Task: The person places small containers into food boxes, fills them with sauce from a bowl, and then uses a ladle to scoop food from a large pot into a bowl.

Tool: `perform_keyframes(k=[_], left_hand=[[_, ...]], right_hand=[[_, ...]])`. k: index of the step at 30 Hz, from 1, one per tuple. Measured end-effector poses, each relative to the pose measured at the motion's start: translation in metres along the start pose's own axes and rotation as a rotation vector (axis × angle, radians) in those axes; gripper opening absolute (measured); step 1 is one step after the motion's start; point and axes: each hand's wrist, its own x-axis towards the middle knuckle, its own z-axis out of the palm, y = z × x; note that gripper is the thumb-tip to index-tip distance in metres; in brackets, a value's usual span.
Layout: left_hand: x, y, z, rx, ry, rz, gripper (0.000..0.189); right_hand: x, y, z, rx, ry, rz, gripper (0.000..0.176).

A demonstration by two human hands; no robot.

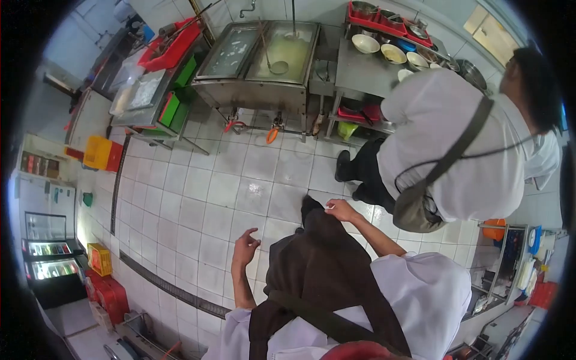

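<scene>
My left hand (245, 247) hangs over the tiled floor (249, 195), fingers apart and slightly bent, holding nothing. My right hand (341, 210) is out in front of my dark apron (321, 258), its fingers curled with the thumb near the fingertips; nothing shows between them. Neither hand touches any equipment. Ahead stands a steel two-basin cooker (252, 90) with liquid in both basins. A ladle (278, 67) rests in its right basin. To the right of my right hand stands another person (450, 138) in a white shirt with a shoulder bag (420, 207).
Bowls (365, 43) and a red tray (390, 24) sit on the steel counter (366, 75) ahead right. A side table (144, 111) holds a red bin (171, 45). Crates (108, 294) stand at left, near a floor drain (174, 291). Shelving (504, 264) is at right.
</scene>
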Motion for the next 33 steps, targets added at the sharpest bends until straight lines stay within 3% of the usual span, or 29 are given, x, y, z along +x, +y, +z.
perform_keyframes(k=[3, 5, 7, 8, 9, 10, 11, 12, 13, 14, 15, 17, 19, 22, 24, 25, 27, 28, 30, 31, 33], left_hand=[[0.062, 0.009, -0.039, 0.018, 0.143, 0.116, 0.037], [0.106, 0.017, -0.065, -0.022, 0.183, 0.121, 0.036], [0.150, 0.021, -0.088, -0.067, 0.223, 0.123, 0.035], [0.170, 0.018, -0.097, -0.086, 0.248, 0.099, 0.034], [0.188, 0.015, -0.107, -0.103, 0.273, 0.073, 0.032], [0.205, 0.013, -0.119, -0.089, 0.269, 0.071, 0.032], [0.221, 0.013, -0.130, -0.085, 0.307, 0.039, 0.031], [0.242, 0.018, -0.137, -0.093, 0.351, 0.005, 0.030], [0.260, 0.022, -0.144, -0.091, 0.351, -0.005, 0.030], [0.271, 0.021, -0.156, -0.119, 0.385, -0.028, 0.029], [0.284, 0.022, -0.165, -0.154, 0.422, -0.045, 0.028], [0.306, 0.029, -0.175, -0.203, 0.466, -0.068, 0.027], [0.320, 0.032, -0.186, -0.144, 0.481, -0.115, 0.027], [0.336, 0.028, -0.197, -0.135, 0.446, -0.181, 0.028], [0.343, 0.018, -0.198, -0.177, 0.435, -0.212, 0.027], [0.346, 0.011, -0.200, -0.161, 0.438, -0.234, 0.028], [0.353, 0.002, -0.206, -0.211, 0.456, -0.219, 0.026], [0.355, 0.001, -0.210, -0.207, 0.446, -0.217, 0.026], [0.362, 0.004, -0.218, -0.244, 0.472, -0.278, 0.025], [0.362, 0.003, -0.222, -0.240, 0.463, -0.280, 0.025], [0.369, 0.001, -0.225, -0.241, 0.471, -0.293, 0.024]], right_hand=[[0.057, -0.006, -0.021, 0.172, 0.211, 0.031, 0.024], [0.115, -0.013, -0.048, 0.002, 0.478, -0.155, 0.022], [0.181, -0.052, -0.109, 0.058, 0.702, -0.163, 0.016], [0.204, -0.100, -0.151, 0.218, 0.817, -0.218, 0.012], [0.259, -0.091, -0.185, 0.166, 0.931, -0.244, 0.013], [0.289, -0.123, -0.230, 0.105, 0.970, -0.215, 0.015], [0.329, -0.141, -0.270, 0.145, 1.062, -0.309, 0.020], [0.372, -0.150, -0.311, 0.071, 1.051, -0.185, 0.022], [0.413, -0.161, -0.348, 0.075, 1.098, -0.223, 0.024], [0.450, -0.172, -0.379, 0.116, 1.117, -0.303, 0.028], [0.481, -0.189, -0.412, 0.056, 1.043, -0.210, 0.040], [0.553, -0.220, -0.465, -0.099, 1.187, -0.245, 0.045], [0.643, -0.225, -0.509, -0.072, 1.273, -0.244, 0.061], [0.727, -0.238, -0.539, 0.063, 1.284, -0.199, 0.054], [0.748, -0.244, -0.545, 0.404, 0.801, -0.073, 0.043], [0.749, -0.248, -0.541, 0.405, 0.793, -0.057, 0.043], [0.723, -0.279, -0.542, 0.350, 1.030, -0.238, 0.046], [0.714, -0.286, -0.552, 0.349, 1.037, -0.229, 0.046], [0.698, -0.297, -0.574, 0.635, 0.915, -0.432, 0.045], [0.682, -0.300, -0.582, 0.634, 0.920, -0.422, 0.045], [0.645, -0.307, -0.596, 0.520, 0.750, -0.654, 0.031]])
